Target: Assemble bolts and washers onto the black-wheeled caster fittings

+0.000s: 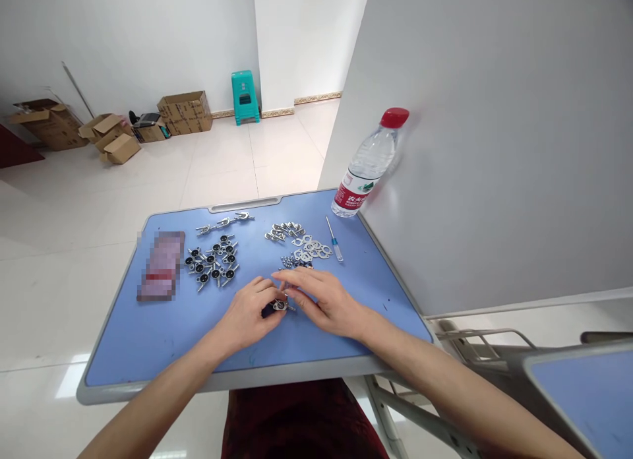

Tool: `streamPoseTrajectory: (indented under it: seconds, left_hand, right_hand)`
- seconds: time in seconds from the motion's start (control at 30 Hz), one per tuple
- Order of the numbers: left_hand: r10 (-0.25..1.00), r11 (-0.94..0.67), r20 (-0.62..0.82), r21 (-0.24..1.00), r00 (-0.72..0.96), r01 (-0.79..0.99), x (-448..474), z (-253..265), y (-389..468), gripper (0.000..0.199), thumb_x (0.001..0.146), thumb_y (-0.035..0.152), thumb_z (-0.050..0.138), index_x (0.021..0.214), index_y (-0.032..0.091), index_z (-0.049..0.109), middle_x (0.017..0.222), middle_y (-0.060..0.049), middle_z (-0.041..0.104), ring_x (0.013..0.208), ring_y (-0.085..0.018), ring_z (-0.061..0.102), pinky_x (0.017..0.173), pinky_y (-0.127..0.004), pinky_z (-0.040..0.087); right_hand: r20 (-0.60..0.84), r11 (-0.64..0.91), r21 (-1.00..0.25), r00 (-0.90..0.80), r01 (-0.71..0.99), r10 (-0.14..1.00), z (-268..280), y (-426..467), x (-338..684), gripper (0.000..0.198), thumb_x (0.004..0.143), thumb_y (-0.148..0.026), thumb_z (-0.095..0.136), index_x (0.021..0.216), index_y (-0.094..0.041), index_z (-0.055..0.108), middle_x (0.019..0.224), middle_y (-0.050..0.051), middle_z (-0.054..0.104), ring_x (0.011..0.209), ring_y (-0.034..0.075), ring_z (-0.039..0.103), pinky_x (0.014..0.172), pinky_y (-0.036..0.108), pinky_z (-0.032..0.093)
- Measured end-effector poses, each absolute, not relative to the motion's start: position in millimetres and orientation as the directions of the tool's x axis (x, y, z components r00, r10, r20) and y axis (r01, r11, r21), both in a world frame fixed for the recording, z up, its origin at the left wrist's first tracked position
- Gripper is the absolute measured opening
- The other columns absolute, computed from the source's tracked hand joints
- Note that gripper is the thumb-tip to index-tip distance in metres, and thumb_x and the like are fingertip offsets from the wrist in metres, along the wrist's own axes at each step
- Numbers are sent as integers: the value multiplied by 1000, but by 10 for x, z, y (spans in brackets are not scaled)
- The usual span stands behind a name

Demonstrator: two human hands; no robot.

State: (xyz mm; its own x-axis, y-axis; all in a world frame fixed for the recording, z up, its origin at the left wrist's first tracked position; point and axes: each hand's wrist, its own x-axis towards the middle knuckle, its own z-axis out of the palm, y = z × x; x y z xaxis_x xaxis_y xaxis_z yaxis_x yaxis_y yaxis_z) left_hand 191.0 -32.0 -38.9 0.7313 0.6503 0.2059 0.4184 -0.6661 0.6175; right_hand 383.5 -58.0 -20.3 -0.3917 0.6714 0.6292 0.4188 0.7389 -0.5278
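Observation:
Near the front of the blue table, my left hand [250,314] is closed around a small metal fitting [279,306]. My right hand [324,301] meets it from the right, thumb and fingers drawn together in a pinch over the fitting; what is between those fingertips is hidden. Just beyond my hands lie small screws [288,262], partly covered by my right hand. Flat metal plates with holes [312,248] and a pile of curved metal pieces [285,231] are behind them. Several metal fittings with black round centres [215,273] are grouped to the left.
A screwdriver [336,244] lies at right, near a water bottle [368,169] by the grey partition [504,149]. Fork-shaped metal pieces [225,222] line the back. A blurred purple object [161,264] is at left. Cardboard boxes [185,113] and a green stool [244,96] stand beyond.

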Motion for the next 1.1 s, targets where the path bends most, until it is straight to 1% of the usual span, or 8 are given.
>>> streamPoseTrajectory:
  seconds: [0.13, 0.27, 0.5, 0.63, 0.8, 0.87, 0.97, 1.1]
  left_hand:
    - [650, -673, 192, 596, 735, 438, 1894, -400, -320, 10, 85, 13, 59, 92, 19, 62, 90, -3, 64, 80, -19, 52, 72, -32, 45]
    - [652, -668, 178, 595, 737, 447, 1896, -390, -325, 8, 86, 14, 59, 92, 19, 62, 88, -3, 63, 81, -19, 51, 73, -31, 44]
    - [657, -664, 156, 583, 738, 468, 1904, -355, -330, 8, 86, 12, 59, 91, 18, 61, 79, -1, 57, 78, -18, 50, 69, -29, 41]
    - [675, -595, 107, 664, 730, 453, 1877, -321, -300, 4, 88, 19, 59, 90, 19, 62, 81, -1, 59, 80, -18, 51, 70, -28, 41]
    - [710, -417, 1, 806, 704, 420, 1842, -258, -240, 13, 89, 30, 58, 93, 19, 65, 84, -1, 59, 76, -16, 53, 67, -26, 42]
    - [726, -352, -28, 844, 688, 406, 1829, -253, -220, 16, 88, 32, 59, 93, 19, 65, 85, -1, 60, 73, -15, 53, 65, -26, 42]
    - [735, -313, -42, 864, 677, 394, 1820, -261, -209, 16, 88, 32, 60, 94, 19, 65, 86, -1, 60, 72, -14, 52, 65, -26, 42]
    - [731, -390, 3, 823, 683, 413, 1839, -274, -236, 12, 89, 28, 59, 93, 19, 64, 85, -1, 59, 75, -15, 53, 66, -26, 42]
  right_hand:
    - [642, 709, -552, -319, 439, 697, -216, -565, 3819, 16, 98, -20, 46, 109, -20, 57, 81, 3, 67, 67, 14, 60, 62, 25, 50]
    - [641, 675, -571, -260, 467, 722, -247, -573, 3787, 11, 97, -24, 48, 100, -19, 58, 74, 2, 65, 61, 13, 57, 59, 24, 48]
    - [607, 593, -660, -138, 462, 783, -316, -563, 3783, 9, 92, -29, 58, 94, -20, 56, 75, 1, 62, 63, 12, 58, 61, 24, 49]
    - [556, 512, -776, 15, 368, 831, -287, -554, 3794, 12, 89, -31, 63, 89, -21, 54, 74, -1, 60, 64, 13, 59, 61, 25, 51]
    - [453, 422, -885, 156, 195, 878, -215, -547, 3823, 17, 87, -33, 65, 86, -21, 53, 73, -3, 56, 56, 11, 62, 57, 24, 52]
    - [430, 410, -901, 167, 144, 887, -200, -546, 3830, 17, 87, -34, 65, 86, -21, 52, 72, -4, 55, 55, 10, 62, 55, 24, 53]
    - [418, 400, -906, 151, 136, 896, -193, -549, 3829, 16, 87, -33, 64, 87, -21, 53, 69, -5, 54, 55, 11, 63, 55, 25, 53]
    - [464, 440, -879, 117, 182, 878, -220, -555, 3826, 12, 88, -29, 63, 89, -21, 55, 74, -3, 57, 58, 11, 63, 58, 25, 53]
